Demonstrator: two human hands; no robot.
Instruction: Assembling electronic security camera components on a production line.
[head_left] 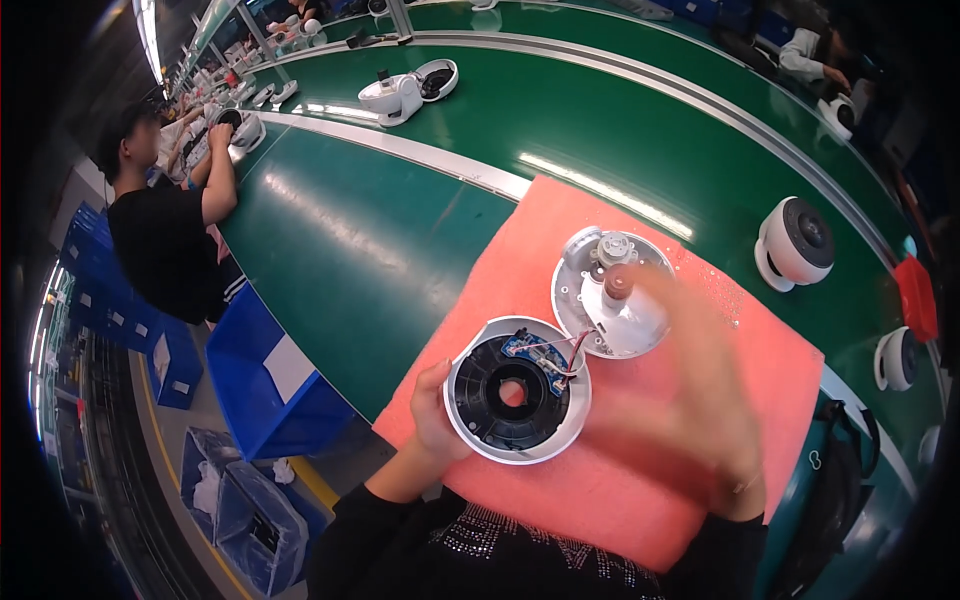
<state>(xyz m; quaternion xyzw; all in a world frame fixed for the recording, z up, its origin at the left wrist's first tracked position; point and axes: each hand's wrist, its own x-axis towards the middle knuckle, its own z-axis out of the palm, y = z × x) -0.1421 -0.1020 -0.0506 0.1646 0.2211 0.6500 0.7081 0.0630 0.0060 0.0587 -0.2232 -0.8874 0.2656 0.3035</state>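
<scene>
My left hand (pixel 433 412) grips the left rim of a round white housing (pixel 462 440) with a black, ring-like inside and a hole in its middle. A blue circuit board (pixel 538 358) sits in its upper right part. Thin red, white and dark wires (pixel 577 355) run from the board toward a second white round shell (pixel 640 335), which lies just beyond on the pink mat. That shell carries a small motor (pixel 614 247) and a reddish-brown cylinder (pixel 618 284) on a white post. My right hand (pixel 700 380) is smeared by motion at the shell's right side; its fingers cannot be made out.
A pink foam mat (pixel 500 290) covers the green bench (pixel 360 220). Finished-looking white and black round units (pixel 795 243) stand on the green belt (pixel 560 120) beyond. A black bag (pixel 825 490) lies at right, a blue bin (pixel 260 380) at left. A co-worker (pixel 165 220) works further left.
</scene>
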